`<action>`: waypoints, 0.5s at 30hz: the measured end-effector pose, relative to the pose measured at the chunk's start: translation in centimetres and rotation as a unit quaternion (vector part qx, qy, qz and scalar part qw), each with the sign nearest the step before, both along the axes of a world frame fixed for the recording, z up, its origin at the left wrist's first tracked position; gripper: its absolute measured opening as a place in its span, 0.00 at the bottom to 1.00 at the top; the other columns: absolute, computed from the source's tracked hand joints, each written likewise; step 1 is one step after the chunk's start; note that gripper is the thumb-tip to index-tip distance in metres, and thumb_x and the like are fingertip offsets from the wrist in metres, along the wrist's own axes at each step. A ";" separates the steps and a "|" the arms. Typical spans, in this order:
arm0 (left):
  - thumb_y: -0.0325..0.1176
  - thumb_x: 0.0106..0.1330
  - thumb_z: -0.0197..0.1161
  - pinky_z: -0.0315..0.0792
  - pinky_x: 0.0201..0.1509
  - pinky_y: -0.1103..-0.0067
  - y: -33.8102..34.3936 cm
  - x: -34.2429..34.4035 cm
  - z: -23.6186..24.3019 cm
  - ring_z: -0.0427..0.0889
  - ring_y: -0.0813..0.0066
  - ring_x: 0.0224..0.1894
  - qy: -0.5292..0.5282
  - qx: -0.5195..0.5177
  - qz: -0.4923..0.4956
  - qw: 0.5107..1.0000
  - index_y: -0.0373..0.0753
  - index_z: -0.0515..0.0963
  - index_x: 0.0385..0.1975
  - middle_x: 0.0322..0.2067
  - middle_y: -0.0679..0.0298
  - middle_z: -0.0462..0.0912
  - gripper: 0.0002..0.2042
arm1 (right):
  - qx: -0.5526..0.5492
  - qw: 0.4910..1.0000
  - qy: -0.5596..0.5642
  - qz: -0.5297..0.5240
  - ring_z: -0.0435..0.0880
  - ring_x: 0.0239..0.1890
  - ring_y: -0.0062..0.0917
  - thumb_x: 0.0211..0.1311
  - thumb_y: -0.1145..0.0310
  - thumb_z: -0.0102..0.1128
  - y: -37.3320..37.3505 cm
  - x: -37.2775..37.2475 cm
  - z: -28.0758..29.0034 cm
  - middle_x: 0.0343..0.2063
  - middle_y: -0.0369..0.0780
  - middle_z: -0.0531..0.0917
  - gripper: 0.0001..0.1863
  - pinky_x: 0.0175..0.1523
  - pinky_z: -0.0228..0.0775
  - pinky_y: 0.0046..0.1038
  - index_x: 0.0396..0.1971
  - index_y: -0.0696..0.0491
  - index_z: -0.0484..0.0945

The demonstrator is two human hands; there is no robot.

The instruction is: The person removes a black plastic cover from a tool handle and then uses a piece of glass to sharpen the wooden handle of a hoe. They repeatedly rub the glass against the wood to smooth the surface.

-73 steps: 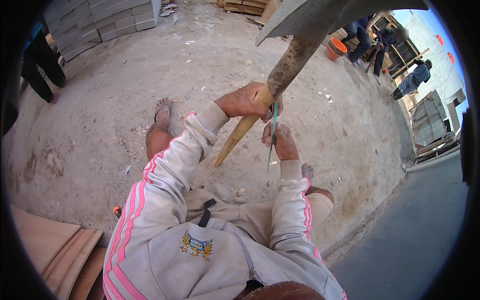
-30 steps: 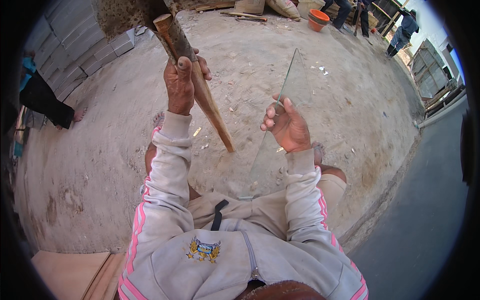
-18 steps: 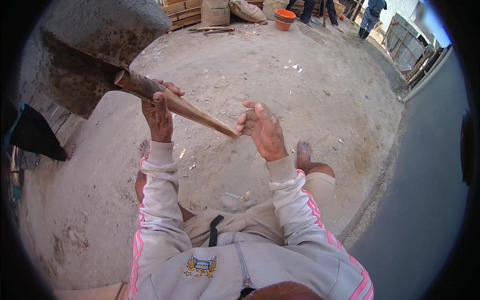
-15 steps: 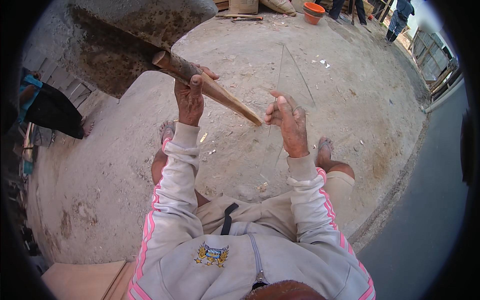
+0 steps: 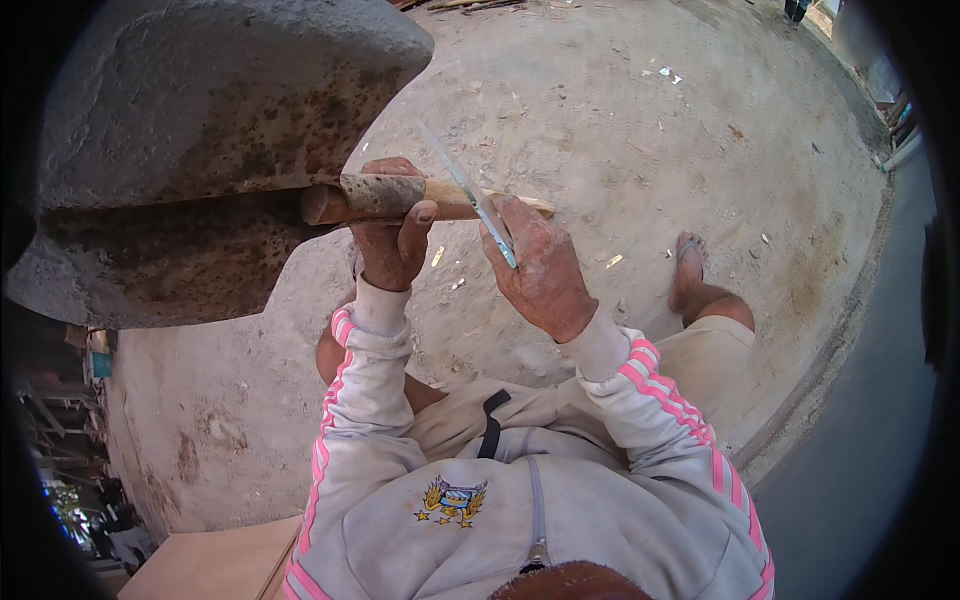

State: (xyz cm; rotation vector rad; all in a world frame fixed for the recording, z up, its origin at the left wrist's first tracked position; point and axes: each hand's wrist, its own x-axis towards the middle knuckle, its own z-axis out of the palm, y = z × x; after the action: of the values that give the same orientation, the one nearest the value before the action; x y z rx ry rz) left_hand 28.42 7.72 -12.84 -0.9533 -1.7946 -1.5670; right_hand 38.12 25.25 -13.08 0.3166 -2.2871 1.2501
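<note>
A shovel with a large, rust-speckled metal blade [image 5: 200, 130] fills the upper left. My left hand [image 5: 390, 245] is closed round its socket, where the pale wooden shaft [image 5: 532, 209] runs out to the right, lying nearly crosswise. My right hand [image 5: 535, 265] pinches a thin piece of clear glass [image 5: 465, 183] with a greenish edge, held slantwise across the shaft just right of my left hand, its long edge at or very near the wood. The contact itself is partly hidden by my fingers.
Plywood sheets [image 5: 210, 560] lie at the lower left, with dark clutter [image 5: 70, 430] beside them. A smooth grey concrete strip [image 5: 840, 380] borders the dirt on the right, with pale pipes [image 5: 903, 150] above. Wood pieces [image 5: 460, 5] and another person's boot [image 5: 795, 10] show at the top.
The shovel has swung from steeply raised to lying crosswise, blade leftward. My right hand has turned and brought the glass over onto the shaft. The view has tilted further down.
</note>
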 end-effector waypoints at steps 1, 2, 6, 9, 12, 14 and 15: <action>0.48 0.64 0.70 0.73 0.46 0.71 -0.2 0.4 -0.3 0.77 0.66 0.41 0.010 -0.023 0.018 1.000 0.33 0.73 0.43 0.39 0.56 0.76 0.23 | 0.012 1.000 -0.004 0.005 0.83 0.35 0.47 0.63 0.72 0.60 -0.2 0.3 -0.1 0.31 0.50 0.80 0.15 0.36 0.76 0.43 0.48 0.59 0.72; 0.49 0.64 0.70 0.72 0.46 0.71 -0.3 1.1 -0.7 0.77 0.65 0.41 -0.013 -0.021 0.040 0.999 0.33 0.72 0.44 0.40 0.56 0.76 0.24 | 0.009 1.000 0.000 0.007 0.83 0.34 0.47 0.63 0.72 0.60 -0.5 0.6 -0.1 0.31 0.50 0.80 0.14 0.36 0.76 0.42 0.47 0.59 0.72; 0.53 0.67 0.66 0.75 0.44 0.71 -2.1 1.5 -2.6 0.78 0.67 0.41 0.024 -0.026 0.050 0.998 0.32 0.69 0.49 0.40 0.56 0.77 0.28 | -0.004 0.999 -0.001 0.037 0.84 0.33 0.44 0.62 0.72 0.61 -2.0 1.7 -0.1 0.30 0.49 0.80 0.13 0.34 0.77 0.41 0.43 0.58 0.71; 0.54 0.65 0.67 0.74 0.42 0.70 -2.3 1.7 -3.9 0.77 0.65 0.41 0.046 0.019 0.041 0.998 0.33 0.70 0.49 0.40 0.56 0.76 0.29 | -0.006 0.999 -0.010 0.054 0.84 0.31 0.43 0.62 0.71 0.61 -2.9 2.1 -0.5 0.29 0.48 0.80 0.13 0.33 0.77 0.40 0.42 0.57 0.70; 0.59 0.63 0.66 0.72 0.41 0.69 -2.6 1.9 -5.1 0.75 0.63 0.38 0.028 0.058 0.034 0.997 0.33 0.71 0.46 0.39 0.56 0.74 0.31 | -0.006 0.998 -0.019 0.063 0.84 0.31 0.42 0.61 0.72 0.62 -3.3 2.3 -0.7 0.29 0.47 0.79 0.13 0.32 0.77 0.39 0.43 0.57 0.69; 0.62 0.62 0.66 0.72 0.39 0.68 -2.6 2.4 -5.3 0.75 0.63 0.38 0.003 0.065 0.050 0.997 0.33 0.70 0.47 0.38 0.56 0.73 0.33 | -0.004 0.997 -0.029 0.071 0.84 0.31 0.42 0.59 0.72 0.63 -3.4 2.3 -0.8 0.28 0.47 0.78 0.15 0.32 0.77 0.38 0.43 0.57 0.69; 0.62 0.62 0.66 0.72 0.39 0.68 -2.3 2.6 -5.2 0.75 0.64 0.38 0.003 0.069 0.064 0.996 0.33 0.70 0.47 0.38 0.56 0.73 0.34 | 0.000 0.997 -0.033 0.075 0.84 0.31 0.41 0.58 0.72 0.64 -3.3 2.3 -0.8 0.29 0.46 0.78 0.16 0.32 0.77 0.38 0.43 0.57 0.69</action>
State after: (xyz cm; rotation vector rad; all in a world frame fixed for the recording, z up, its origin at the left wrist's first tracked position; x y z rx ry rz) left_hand 30.97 5.44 -18.06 -0.7617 -1.6846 -1.5825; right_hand 40.47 21.94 -13.90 0.4593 -2.3555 1.3536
